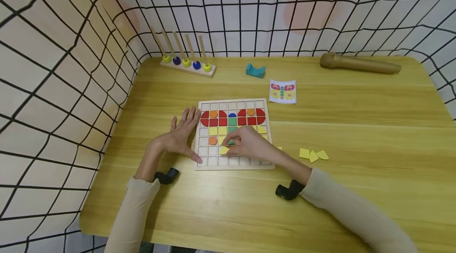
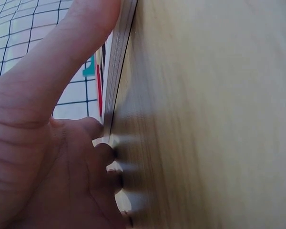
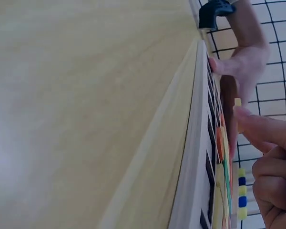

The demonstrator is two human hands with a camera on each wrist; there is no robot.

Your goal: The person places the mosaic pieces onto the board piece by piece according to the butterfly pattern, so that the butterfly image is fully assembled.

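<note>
A wooden grid board (image 1: 235, 162) lies on the table, carrying red, yellow, green, orange and blue flat pieces in a butterfly pattern. My left hand (image 1: 179, 134) rests at the board's left edge, fingers spread, thumb on its lower left corner. In the left wrist view the thumb (image 2: 62, 57) lies along the board's side (image 2: 117, 71). Over the lower middle squares, my right hand (image 1: 249, 144) pinches a yellow piece (image 1: 223, 150) with a curved edge between thumb and fingertips. The right wrist view shows that yellow piece (image 3: 238, 102) held above the board. The right hand covers part of the pattern.
Several loose yellow pieces (image 1: 313, 155) lie right of the board. Behind it are a butterfly picture card (image 1: 282, 91), a teal block (image 1: 255, 71), a peg stand with beads (image 1: 187, 66) and a brown club-shaped object (image 1: 360, 63). Black wire mesh (image 1: 238, 11) borders the table.
</note>
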